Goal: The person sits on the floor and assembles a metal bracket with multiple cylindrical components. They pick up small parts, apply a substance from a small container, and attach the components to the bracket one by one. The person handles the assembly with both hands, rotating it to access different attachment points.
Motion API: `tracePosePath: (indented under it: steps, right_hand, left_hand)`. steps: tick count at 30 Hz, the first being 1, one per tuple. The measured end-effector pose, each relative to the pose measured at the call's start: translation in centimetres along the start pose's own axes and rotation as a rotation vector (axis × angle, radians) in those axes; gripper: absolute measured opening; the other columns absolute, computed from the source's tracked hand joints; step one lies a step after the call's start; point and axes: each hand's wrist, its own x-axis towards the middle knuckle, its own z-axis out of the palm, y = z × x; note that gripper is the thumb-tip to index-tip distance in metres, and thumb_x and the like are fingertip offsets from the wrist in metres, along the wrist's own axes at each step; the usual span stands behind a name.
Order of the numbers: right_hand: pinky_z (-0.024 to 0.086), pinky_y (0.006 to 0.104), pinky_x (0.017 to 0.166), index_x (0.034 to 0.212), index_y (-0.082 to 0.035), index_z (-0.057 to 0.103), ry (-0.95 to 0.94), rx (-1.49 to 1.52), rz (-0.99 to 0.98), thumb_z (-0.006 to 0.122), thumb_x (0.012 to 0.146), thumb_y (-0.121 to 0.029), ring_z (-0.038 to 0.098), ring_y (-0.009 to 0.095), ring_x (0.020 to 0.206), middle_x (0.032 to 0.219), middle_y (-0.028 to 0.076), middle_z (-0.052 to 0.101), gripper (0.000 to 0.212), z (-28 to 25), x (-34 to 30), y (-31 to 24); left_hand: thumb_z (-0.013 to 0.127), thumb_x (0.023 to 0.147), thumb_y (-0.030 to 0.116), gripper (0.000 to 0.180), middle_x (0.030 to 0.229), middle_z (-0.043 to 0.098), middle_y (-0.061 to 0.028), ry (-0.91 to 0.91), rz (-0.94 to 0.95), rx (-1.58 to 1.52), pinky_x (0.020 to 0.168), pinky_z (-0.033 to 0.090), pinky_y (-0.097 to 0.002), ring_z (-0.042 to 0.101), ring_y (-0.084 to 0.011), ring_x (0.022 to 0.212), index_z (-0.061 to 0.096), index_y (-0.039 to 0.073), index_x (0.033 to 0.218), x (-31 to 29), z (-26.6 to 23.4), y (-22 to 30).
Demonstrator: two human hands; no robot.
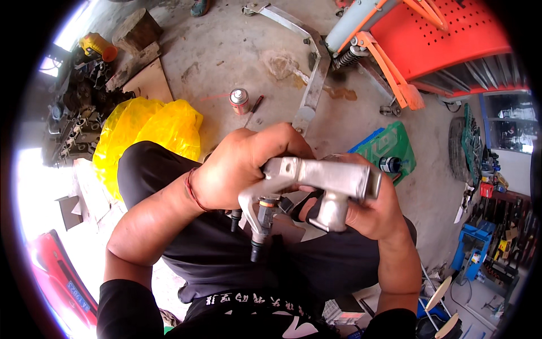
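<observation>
Above my lap I hold a silver metal fuel rail (330,176), with what look like dark-tipped injectors (265,217) hanging from its left part. My left hand (243,161) is closed round its left and far side, the thumb and fingers curled. Around its right end wraps my right hand (375,212), also closed, partly behind the metal. A short round stub (332,212) points down toward me beside the right thumb. The rail hides some fingertips of both hands.
On the concrete floor ahead stand a spray can (239,100) and a screwdriver (257,105). A yellow plastic bag (149,124) lies left of my knee, a green bag (395,144) to the right. A grey-and-orange hoist (322,62) and red cabinet (446,42) stand ahead right.
</observation>
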Motion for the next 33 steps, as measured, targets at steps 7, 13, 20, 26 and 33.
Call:
tracePosePath:
  steps: [7,13,20,26,33]
  right_hand:
    - [0.043,0.0224,0.059,0.149,0.002,0.031,-0.064,0.557,0.163,0.064,0.089,-0.013,0.053,0.011,0.064,0.082,0.012,0.061,0.070,0.1,-0.1,-0.8]
    - [0.041,0.0211,0.053,0.146,0.000,0.037,-0.041,0.405,0.062,0.064,0.088,-0.009,0.050,0.009,0.057,0.084,0.012,0.062,0.065,0.2,-0.5,-0.2]
    - [0.043,0.0283,0.049,0.131,-0.003,0.056,0.176,-0.392,-0.327,0.070,0.080,0.002,0.053,0.011,0.056,0.083,0.004,0.064,0.053,1.0,0.3,-0.1]
    - [0.046,0.0335,0.049,0.120,-0.007,0.063,0.202,-0.788,-0.461,0.070,0.070,0.005,0.055,0.023,0.055,0.077,0.007,0.059,0.052,0.3,1.1,0.2]
    - [0.047,0.0303,0.052,0.119,-0.005,0.062,0.232,-0.587,-0.287,0.068,0.077,0.003,0.059,0.015,0.060,0.077,0.005,0.062,0.044,0.5,0.8,0.4]
  left_hand:
    - [0.084,0.077,0.008,0.037,0.096,0.074,-0.0152,0.248,0.320,0.330,0.066,0.060,-0.0333,0.075,-0.0262,0.081,0.059,0.003,0.103,0.4,0.2,-1.0]
    - [0.085,0.073,0.008,0.041,0.096,0.073,-0.0177,0.288,0.506,0.439,0.056,0.056,-0.0308,0.072,-0.0255,0.069,0.057,0.002,0.103,0.9,0.1,-0.7]
    - [0.085,0.071,0.009,0.043,0.099,0.073,-0.0179,0.261,0.560,0.751,0.048,0.048,-0.0277,0.065,-0.0187,0.059,0.059,0.002,0.104,0.6,0.4,-0.1]
    - [0.084,0.072,0.014,0.042,0.100,0.072,-0.0184,0.220,0.583,0.766,0.048,0.047,-0.0273,0.063,-0.0177,0.057,0.059,0.001,0.105,0.5,0.9,-0.4]
    - [0.082,0.073,0.014,0.041,0.105,0.071,-0.0201,0.166,0.637,0.770,0.045,0.044,-0.0265,0.059,-0.0159,0.054,0.058,0.001,0.104,0.5,1.3,-0.2]
